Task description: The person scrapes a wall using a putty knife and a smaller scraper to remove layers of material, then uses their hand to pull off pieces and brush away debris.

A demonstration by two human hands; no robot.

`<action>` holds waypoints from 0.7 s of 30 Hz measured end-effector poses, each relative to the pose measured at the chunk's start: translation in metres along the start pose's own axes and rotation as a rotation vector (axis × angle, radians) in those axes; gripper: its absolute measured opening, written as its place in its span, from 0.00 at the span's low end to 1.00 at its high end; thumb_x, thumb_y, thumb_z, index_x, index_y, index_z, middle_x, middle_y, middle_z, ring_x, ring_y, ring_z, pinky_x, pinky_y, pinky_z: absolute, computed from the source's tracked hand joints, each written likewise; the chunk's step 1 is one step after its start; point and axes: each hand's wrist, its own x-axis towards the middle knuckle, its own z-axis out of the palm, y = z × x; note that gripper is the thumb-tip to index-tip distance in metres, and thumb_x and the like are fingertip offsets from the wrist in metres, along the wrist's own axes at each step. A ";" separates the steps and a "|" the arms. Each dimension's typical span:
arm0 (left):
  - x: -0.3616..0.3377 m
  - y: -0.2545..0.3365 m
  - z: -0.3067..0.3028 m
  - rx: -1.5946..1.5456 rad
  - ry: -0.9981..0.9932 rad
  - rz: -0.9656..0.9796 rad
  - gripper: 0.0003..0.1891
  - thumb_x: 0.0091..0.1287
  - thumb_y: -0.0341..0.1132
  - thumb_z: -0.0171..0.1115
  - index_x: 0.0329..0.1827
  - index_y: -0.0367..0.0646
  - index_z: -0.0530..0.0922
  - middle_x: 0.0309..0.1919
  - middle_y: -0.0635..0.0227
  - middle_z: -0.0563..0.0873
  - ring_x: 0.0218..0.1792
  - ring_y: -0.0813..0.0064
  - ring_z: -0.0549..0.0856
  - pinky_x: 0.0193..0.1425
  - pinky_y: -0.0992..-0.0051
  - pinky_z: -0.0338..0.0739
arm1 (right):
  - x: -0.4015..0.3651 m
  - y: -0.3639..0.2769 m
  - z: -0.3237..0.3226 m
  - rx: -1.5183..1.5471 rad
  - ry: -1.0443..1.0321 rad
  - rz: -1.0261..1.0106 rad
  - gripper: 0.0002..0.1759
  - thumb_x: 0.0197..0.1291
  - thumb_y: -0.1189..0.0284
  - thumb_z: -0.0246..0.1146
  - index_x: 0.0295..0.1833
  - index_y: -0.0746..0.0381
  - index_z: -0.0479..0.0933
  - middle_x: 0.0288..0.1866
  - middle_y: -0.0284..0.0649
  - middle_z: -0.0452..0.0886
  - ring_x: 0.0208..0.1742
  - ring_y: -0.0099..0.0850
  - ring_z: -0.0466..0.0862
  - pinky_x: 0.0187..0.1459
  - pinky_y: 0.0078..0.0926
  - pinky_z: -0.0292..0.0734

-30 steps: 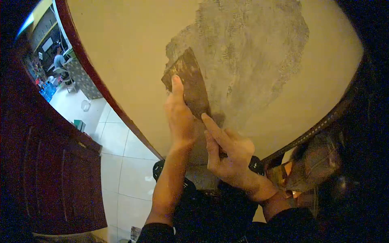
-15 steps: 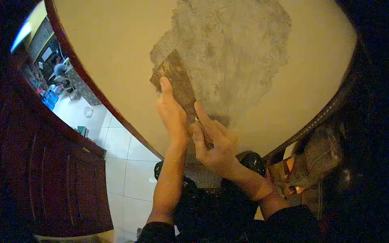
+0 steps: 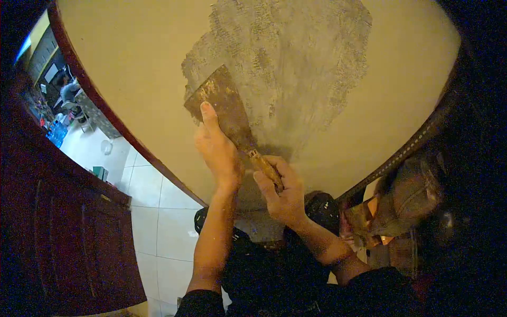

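A wide putty knife (image 3: 228, 113) with a worn wooden handle and a stained metal blade slants across the front of a cream wall (image 3: 142, 68). My left hand (image 3: 217, 153) grips the blade from the side, its thumb laid flat on the face and the other fingers hidden behind. Around the wooden handle my right hand (image 3: 285, 193) is closed, with the handle's upper part showing above the thumb. Behind the blade, a rough grey patch (image 3: 311, 68) spreads over the wall, and the blade's wide edge overlaps the patch's left border.
Dark red panelled door (image 3: 79, 238) stands at left, beside white floor tiles (image 3: 171, 227). Beyond the opening, a person (image 3: 68, 90) sits near blue water bottles (image 3: 56, 133). Brownish clutter (image 3: 380, 222) fills the lower right, against the wall's dark edge.
The putty knife has shifted slightly left and turned its blade face more into view. My right hand has slid lower, so more of the wooden handle shows. My left thumb stays on the blade.
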 end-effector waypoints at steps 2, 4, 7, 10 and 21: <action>-0.007 0.000 0.003 -0.019 0.006 0.078 0.27 0.73 0.53 0.50 0.20 0.42 0.71 0.18 0.77 0.71 0.20 0.84 0.66 0.23 0.76 0.60 | -0.002 0.001 -0.005 0.057 -0.034 0.092 0.15 0.64 0.70 0.62 0.53 0.65 0.73 0.24 0.27 0.74 0.22 0.14 0.70 0.24 0.15 0.65; -0.012 0.001 0.006 -0.082 0.012 0.243 0.26 0.74 0.51 0.51 0.18 0.44 0.66 0.17 0.80 0.68 0.19 0.85 0.63 0.22 0.76 0.57 | -0.003 0.003 -0.009 0.296 -0.111 0.312 0.14 0.65 0.68 0.61 0.51 0.64 0.74 0.23 0.27 0.73 0.21 0.13 0.68 0.22 0.15 0.63; -0.014 -0.006 -0.005 0.033 -0.011 0.078 0.25 0.74 0.49 0.51 0.20 0.41 0.69 0.19 0.79 0.71 0.21 0.86 0.65 0.23 0.78 0.59 | -0.006 0.006 -0.015 0.200 -0.074 0.271 0.14 0.61 0.67 0.63 0.48 0.64 0.76 0.36 0.46 0.84 0.37 0.29 0.83 0.40 0.29 0.77; -0.016 -0.010 -0.006 0.010 -0.019 0.106 0.24 0.73 0.48 0.53 0.22 0.40 0.73 0.20 0.79 0.73 0.22 0.86 0.66 0.24 0.79 0.60 | -0.010 0.015 -0.018 0.152 -0.096 0.171 0.15 0.64 0.67 0.62 0.51 0.65 0.74 0.22 0.26 0.71 0.21 0.14 0.68 0.23 0.16 0.64; -0.043 -0.003 -0.042 0.083 -0.247 0.275 0.15 0.72 0.39 0.56 0.39 0.33 0.80 0.33 0.69 0.84 0.32 0.82 0.78 0.37 0.78 0.72 | -0.027 0.010 -0.029 -0.159 -0.118 -0.032 0.18 0.59 0.65 0.65 0.51 0.62 0.74 0.32 0.48 0.83 0.32 0.46 0.85 0.34 0.38 0.80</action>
